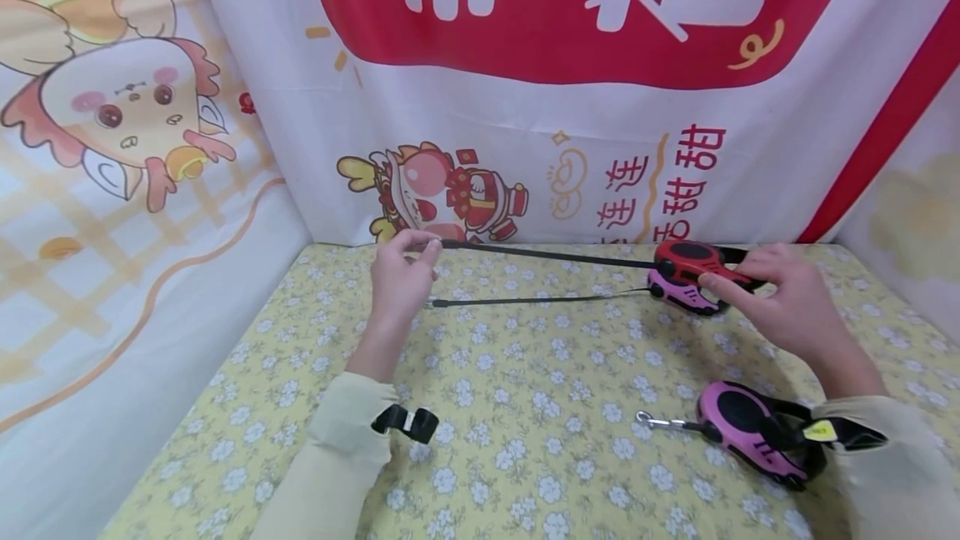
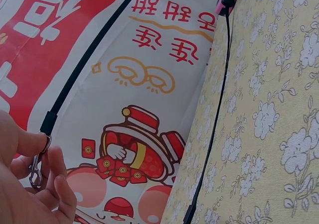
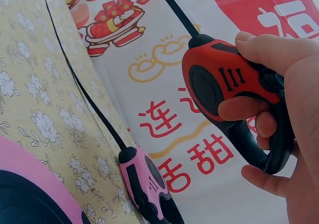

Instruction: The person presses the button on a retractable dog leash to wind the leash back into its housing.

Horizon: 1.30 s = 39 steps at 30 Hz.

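My right hand point(image 1: 787, 298) grips a red and black retractable dog leash point(image 3: 224, 79) by its black loop handle, fingers through the loop. From its nozzle a black strap point(image 1: 555, 256) runs taut to the left, raised above the table. My left hand point(image 1: 405, 273) pinches the far end of that strap at its metal snap hook point(image 2: 37, 171). Behind and below the red leash, a pink retractable leash point(image 1: 686, 294) lies on the table, its thin strap point(image 1: 525, 300) drawn out leftward. Nearer me, a second pink leash point(image 1: 750, 432) lies beneath my right forearm, its metal hook point(image 1: 660, 422) beside the nozzle.
A yellow flowered cloth point(image 1: 510, 440) covers the table. Printed white and red fabric point(image 1: 570, 107) hangs along the back edge, and another cartoon-printed cloth point(image 1: 150, 273) hangs at the left. Each wrist wears a black band point(image 1: 405, 422).
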Available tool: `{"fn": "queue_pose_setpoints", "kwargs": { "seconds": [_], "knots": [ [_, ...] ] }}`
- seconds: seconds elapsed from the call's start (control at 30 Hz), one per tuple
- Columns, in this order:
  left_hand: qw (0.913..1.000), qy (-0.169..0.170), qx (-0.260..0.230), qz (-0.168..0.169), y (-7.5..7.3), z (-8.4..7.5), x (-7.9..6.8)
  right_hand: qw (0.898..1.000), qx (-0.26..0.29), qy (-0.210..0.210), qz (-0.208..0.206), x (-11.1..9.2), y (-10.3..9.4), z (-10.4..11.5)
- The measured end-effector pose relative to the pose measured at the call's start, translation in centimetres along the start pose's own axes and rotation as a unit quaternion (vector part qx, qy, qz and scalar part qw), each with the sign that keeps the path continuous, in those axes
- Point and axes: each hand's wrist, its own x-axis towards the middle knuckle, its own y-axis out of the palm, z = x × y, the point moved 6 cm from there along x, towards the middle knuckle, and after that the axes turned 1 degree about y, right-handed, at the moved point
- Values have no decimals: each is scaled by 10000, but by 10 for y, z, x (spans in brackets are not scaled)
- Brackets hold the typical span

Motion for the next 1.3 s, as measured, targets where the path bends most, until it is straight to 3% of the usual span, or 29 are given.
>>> {"fn": "queue_pose_setpoints", "kwargs": {
  "seconds": [0.6, 1.3],
  "knots": [
    [9993, 371, 13, 107, 8, -2, -4, 10000, -32, -23, 56, 0, 5, 3],
    [9988, 400, 194, 184, 8, -7, -8, 9996, -163, -197, 103, -1, 9, 9]
  ]
}}
